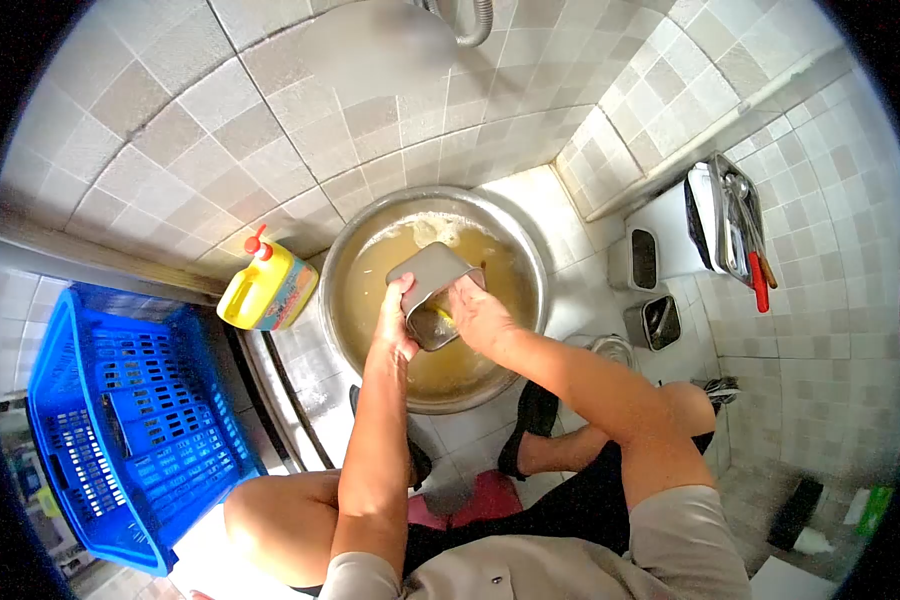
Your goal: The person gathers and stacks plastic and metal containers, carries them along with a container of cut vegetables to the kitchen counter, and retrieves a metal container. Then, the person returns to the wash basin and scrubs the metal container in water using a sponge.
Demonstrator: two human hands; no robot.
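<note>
A rectangular metal container (432, 272) is tilted over a large round metal basin (332, 315) of cloudy, brownish water. My left hand (398, 318) is closed on the container's left side, thumb along its wall. My right hand (478, 318) reaches into the open mouth, its fingers partly hidden by the container. At those fingers shows a small yellow thing (445, 317), possibly a sponge; most of it is covered. Pale foam (435, 230) floats at the far side of the water.
Left of the basin stands a yellow pump bottle (270, 290), with a blue plastic crate (150, 420) nearer me. On the right are two small metal containers (655, 322) and a white bin (665, 225) topped by a tray of red-handled utensils (757, 280). Tiled walls close in behind.
</note>
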